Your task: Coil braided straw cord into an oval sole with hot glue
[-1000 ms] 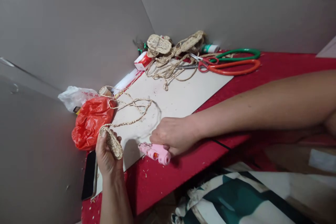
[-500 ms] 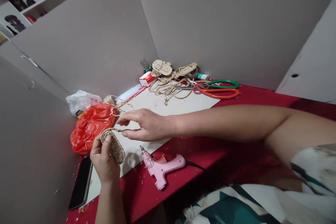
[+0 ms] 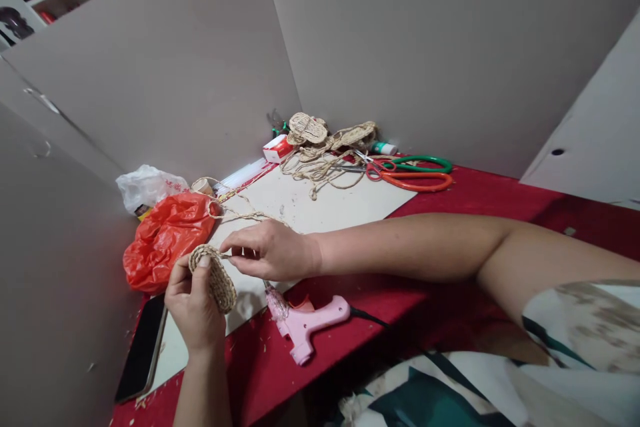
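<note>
Between the thumb and fingers of my left hand is an oval coil of braided straw rope, tilted above the white board. My right hand is closed, its fingertips pinching the straw cord that runs off the coil's upper end. More of this cord lies beyond the right hand, by the red bag. A pink glue gun rests on its side below my right hand, its nozzle pointing up and left, close to the hand.
A red plastic bag and a white bag lie on the left, with a phone nearer me. At the back are straw pieces, loose cord, a small box and scissors. A white board covers part of the red tabletop.
My right hand has closed its fingers on the cord near the coil; before, the fingers were more apart. The loose cord behind it has shifted right. My left hand still holds the coil.
</note>
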A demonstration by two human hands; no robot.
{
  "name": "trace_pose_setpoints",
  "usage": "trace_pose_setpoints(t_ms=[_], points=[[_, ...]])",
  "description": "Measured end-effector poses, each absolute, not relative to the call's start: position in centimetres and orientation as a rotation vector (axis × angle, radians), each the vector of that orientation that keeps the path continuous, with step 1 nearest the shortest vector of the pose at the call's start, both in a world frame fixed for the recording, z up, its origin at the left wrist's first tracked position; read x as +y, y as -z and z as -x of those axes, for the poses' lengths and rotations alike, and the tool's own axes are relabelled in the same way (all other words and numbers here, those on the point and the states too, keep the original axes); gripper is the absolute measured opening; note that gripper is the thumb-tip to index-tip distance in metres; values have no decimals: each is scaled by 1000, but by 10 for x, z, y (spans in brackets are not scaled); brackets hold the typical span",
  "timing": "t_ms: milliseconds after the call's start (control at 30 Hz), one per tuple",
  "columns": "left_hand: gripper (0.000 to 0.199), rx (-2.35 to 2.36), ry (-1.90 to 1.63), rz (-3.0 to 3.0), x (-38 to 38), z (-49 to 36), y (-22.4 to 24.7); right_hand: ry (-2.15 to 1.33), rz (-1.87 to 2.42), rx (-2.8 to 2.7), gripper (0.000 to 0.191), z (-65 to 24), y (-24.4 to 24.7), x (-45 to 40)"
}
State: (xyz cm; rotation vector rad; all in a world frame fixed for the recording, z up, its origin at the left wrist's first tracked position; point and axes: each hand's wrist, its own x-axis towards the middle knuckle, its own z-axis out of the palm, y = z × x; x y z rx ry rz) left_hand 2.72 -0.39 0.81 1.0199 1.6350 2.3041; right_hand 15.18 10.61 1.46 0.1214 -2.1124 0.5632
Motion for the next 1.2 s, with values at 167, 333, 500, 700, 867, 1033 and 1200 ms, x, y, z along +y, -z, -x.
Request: trace_pose_setpoints(t_ms=[167, 333, 500, 700, 867, 1033, 1200], points=[[19, 1650, -2278, -1002, -3, -32, -9, -376, -82, -2155, 20, -152, -9, 106], [20, 1668, -2310, -994, -2, -33, -7, -304, -38, -2218, 20, -153, -7, 101], [19, 1665, -2323, -948, 0, -34, -7, -169, -53, -2268, 23, -153, -6, 98], [15, 1660, -2362, -889, 3, -37, -9, -117, -100, -2347, 24, -154, -3, 95], [15, 1668, -2340, -859, 3, -37, -9, -422, -40, -2329, 19, -152, -2, 96], [14, 1610, -2321, -830, 4, -37, -7, -356, -80, -2354, 16, -151, -1, 97], [16, 1627, -2319, -808, 5, -39, -6, -292, -83, -2374, 18, -151, 0, 94]])
